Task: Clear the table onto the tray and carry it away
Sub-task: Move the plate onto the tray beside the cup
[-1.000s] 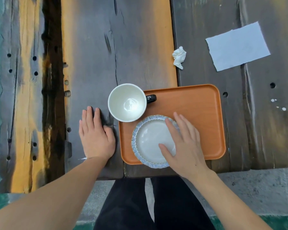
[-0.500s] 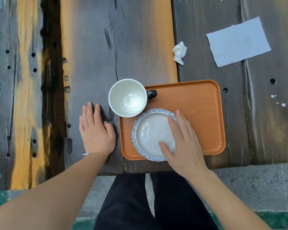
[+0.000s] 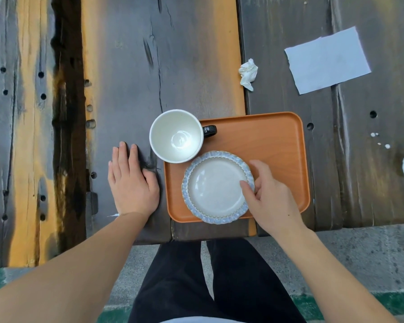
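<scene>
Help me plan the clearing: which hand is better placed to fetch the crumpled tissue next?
Probably the right hand: it rests on the plate, on the tissue's side. The left hand lies flat on the table, beyond the cup.

Counts on the table
One tray (image 3: 266, 145), one cup (image 3: 176, 136), one plate (image 3: 216, 187), one crumpled tissue (image 3: 248, 73), one paper sheet (image 3: 327, 59), two hands

The tray's (image 3: 278, 145) right and far half lies bare and open from above; its left side is crowded by the mug (image 3: 176, 136) and plate (image 3: 217, 187), touching. Beyond, a crumpled tissue (image 3: 248, 73) and flat napkin (image 3: 327, 60) interrupt the surface (image 3: 184, 54)
</scene>
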A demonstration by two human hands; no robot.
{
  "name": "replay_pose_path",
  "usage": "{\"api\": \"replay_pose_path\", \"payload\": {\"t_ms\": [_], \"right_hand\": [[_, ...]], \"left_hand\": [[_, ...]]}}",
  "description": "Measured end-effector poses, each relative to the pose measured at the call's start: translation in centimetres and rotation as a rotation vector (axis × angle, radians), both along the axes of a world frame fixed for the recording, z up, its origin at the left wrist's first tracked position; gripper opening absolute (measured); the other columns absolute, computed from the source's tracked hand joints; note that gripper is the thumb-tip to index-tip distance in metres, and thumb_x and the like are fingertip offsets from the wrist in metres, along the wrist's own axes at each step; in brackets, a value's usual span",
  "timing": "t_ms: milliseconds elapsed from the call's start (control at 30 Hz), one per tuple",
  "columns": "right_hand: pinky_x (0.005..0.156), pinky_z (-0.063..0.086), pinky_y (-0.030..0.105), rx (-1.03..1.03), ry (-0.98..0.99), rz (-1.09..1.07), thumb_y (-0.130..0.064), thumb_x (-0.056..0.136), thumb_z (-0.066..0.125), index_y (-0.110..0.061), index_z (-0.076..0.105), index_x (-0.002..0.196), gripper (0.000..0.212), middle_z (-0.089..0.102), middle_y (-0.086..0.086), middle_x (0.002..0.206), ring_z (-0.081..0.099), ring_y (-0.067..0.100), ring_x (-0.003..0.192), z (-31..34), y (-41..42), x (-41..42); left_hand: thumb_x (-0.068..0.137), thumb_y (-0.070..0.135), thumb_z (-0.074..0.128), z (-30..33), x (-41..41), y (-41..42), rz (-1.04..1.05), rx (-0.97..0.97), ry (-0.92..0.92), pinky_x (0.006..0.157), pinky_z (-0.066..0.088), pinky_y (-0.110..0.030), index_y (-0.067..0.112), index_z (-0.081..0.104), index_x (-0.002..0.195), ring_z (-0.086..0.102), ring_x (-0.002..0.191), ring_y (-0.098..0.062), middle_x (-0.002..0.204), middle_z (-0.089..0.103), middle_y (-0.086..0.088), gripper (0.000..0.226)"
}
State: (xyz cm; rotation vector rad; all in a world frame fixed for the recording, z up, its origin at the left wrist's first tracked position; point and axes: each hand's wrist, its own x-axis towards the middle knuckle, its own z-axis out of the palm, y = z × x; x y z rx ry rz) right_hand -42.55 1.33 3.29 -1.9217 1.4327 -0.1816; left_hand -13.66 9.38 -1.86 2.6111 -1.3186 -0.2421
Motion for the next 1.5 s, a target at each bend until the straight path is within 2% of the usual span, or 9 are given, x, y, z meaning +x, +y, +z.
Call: {"api": "replay_pose_path", "payload": {"t_ms": [100, 233, 467, 800, 967, 1200, 1333, 1400, 1500], "right_hand": [[0.045, 0.032, 0.019, 0.015, 0.006, -0.008, -0.029, 0.101, 0.051, -0.026, 0.038, 0.137, 0.039, 0.046, -0.016, 0.064, 0.05, 0.002, 0.051, -0.6, 0.3, 0.9], [0.046, 0.026, 0.013, 0.006, -0.003, -0.084, -0.025, 0.1, 0.053, -0.025, 0.043, 0.135, 0.037, 0.039, -0.016, 0.058, 0.044, 0.001, 0.047, -0.9, 0.5, 1.6], [0.044, 0.035, 0.02, 0.032, -0.036, -0.115, -0.026, 0.099, 0.053, -0.031, 0.041, 0.132, 0.035, 0.042, -0.011, 0.057, 0.048, 0.009, 0.047, -1.1, 0.8, 1.7], [0.046, 0.029, 0.018, -0.041, -0.013, -0.137, -0.024, 0.098, 0.054, -0.024, 0.044, 0.133, 0.036, 0.039, -0.019, 0.058, 0.044, 0.003, 0.043, -1.3, 1.2, 2.0], [0.045, 0.027, 0.016, 0.013, -0.025, -0.185, -0.029, 0.096, 0.055, -0.028, 0.049, 0.12, 0.025, 0.044, -0.014, 0.054, 0.055, 0.005, 0.055, -1.4, 0.9, 2.1], [0.04, 0.028, 0.016, 0.173, 0.005, -0.132, -0.032, 0.097, 0.052, -0.033, 0.05, 0.1, 0.005, 0.046, -0.011, 0.054, 0.052, 0.003, 0.049, -0.2, -0.1, 1.9], [0.043, 0.036, 0.026, 0.246, 0.063, -0.131, -0.032, 0.095, 0.05, -0.028, 0.046, 0.089, 0.008, 0.057, 0.0, 0.059, 0.048, 0.01, 0.046, 0.5, -0.5, 2.3], [0.045, 0.042, 0.035, 0.278, 0.074, -0.15, -0.032, 0.094, 0.049, -0.026, 0.046, 0.087, 0.009, 0.061, 0.006, 0.064, 0.052, 0.017, 0.049, 0.8, -0.5, 2.5], [0.049, 0.049, 0.041, 0.31, 0.108, -0.148, -0.032, 0.096, 0.05, -0.026, 0.047, 0.091, 0.009, 0.063, 0.006, 0.068, 0.061, 0.025, 0.057, 1.4, -0.7, 2.7]], "left_hand": [[0.099, 0.032, 0.031, 0.0, 0.1, 0.0, 0.001, 0.004, -0.002, 0.129, 0.015, -0.049, 0.016, 0.034, 0.155, 0.019, 0.158, -0.03, 0.169, 0.027, -0.011, 0.058], [0.099, 0.032, 0.032, -0.1, 0.1, 0.0, -0.001, 0.006, -0.005, 0.129, 0.015, -0.049, 0.017, 0.033, 0.155, 0.018, 0.158, -0.029, 0.169, 0.027, -0.01, 0.058], [0.098, 0.031, 0.032, -0.1, 0.1, 0.0, -0.004, -0.007, 0.006, 0.129, 0.016, -0.05, 0.016, 0.034, 0.155, 0.019, 0.158, -0.03, 0.168, 0.028, -0.011, 0.059], [0.098, 0.029, 0.034, -0.2, 0.3, 0.2, -0.005, 0.007, 0.012, 0.129, 0.015, -0.049, 0.016, 0.034, 0.155, 0.019, 0.158, -0.03, 0.168, 0.028, -0.011, 0.059], [0.099, 0.033, 0.032, -0.4, 0.4, 0.2, -0.018, 0.036, 0.01, 0.129, 0.016, -0.049, 0.018, 0.031, 0.156, 0.019, 0.158, -0.03, 0.168, 0.027, -0.011, 0.059], [0.095, 0.029, 0.036, 1.3, 0.2, -0.3, -0.015, 0.109, 0.082, 0.125, 0.022, -0.053, 0.009, 0.039, 0.153, 0.025, 0.155, -0.035, 0.165, 0.033, -0.018, 0.061], [0.093, 0.027, 0.053, 2.7, 1.0, -1.3, -0.031, 0.146, 0.117, 0.112, 0.036, -0.057, 0.011, 0.05, 0.141, 0.039, 0.142, -0.04, 0.153, 0.045, -0.018, 0.051], [0.09, 0.019, 0.062, 3.4, 2.1, -2.5, -0.052, 0.13, 0.118, 0.1, 0.044, -0.054, 0.009, 0.057, 0.126, 0.047, 0.125, -0.041, 0.135, 0.054, -0.019, 0.038], [0.091, 0.013, 0.061, 4.6, 4.3, -6.3, -0.055, 0.145, 0.191, 0.09, 0.045, -0.049, 0.005, 0.063, 0.108, 0.052, 0.108, -0.041, 0.113, 0.057, -0.019, 0.02]]}}
